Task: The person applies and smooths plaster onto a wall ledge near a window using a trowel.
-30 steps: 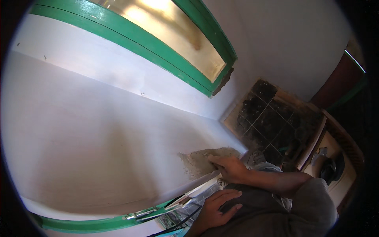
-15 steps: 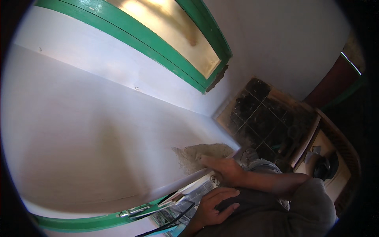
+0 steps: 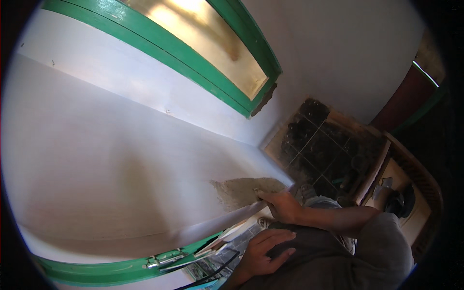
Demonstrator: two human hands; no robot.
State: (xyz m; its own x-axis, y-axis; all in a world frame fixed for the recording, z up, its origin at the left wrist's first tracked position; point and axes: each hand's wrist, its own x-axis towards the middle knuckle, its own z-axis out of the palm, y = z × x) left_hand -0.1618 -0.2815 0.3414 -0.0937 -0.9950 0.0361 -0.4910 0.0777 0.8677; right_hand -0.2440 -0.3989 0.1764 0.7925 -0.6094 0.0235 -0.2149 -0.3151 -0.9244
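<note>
A rough grey-brown patch (image 3: pixel 239 191) of bare plaster or mortar shows at the edge of the white wall (image 3: pixel 121 169). My right hand (image 3: pixel 284 207) reaches across from the right, its fingertips against that patch. Its fingers are bent together, and a small lump shows at their tips; what they hold, if anything, is too small to make out. Below it, my left hand (image 3: pixel 263 253) hovers in front of my dark clothing, thumb and fingers apart, with nothing in it.
A green-framed window (image 3: pixel 193 63) is set in the wall above. Dark floor tiles (image 3: pixel 316 137) lie beyond the wall's corner. At the right stands a wooden chair (image 3: pixel 420 188) with dark items on its seat. Below the wall edge runs a green frame with a metal bolt (image 3: pixel 164 259).
My right hand has shifted slightly right along the patch, uncovering more of its lower middle. My left hand has barely moved, and the view has tilted a little.
</note>
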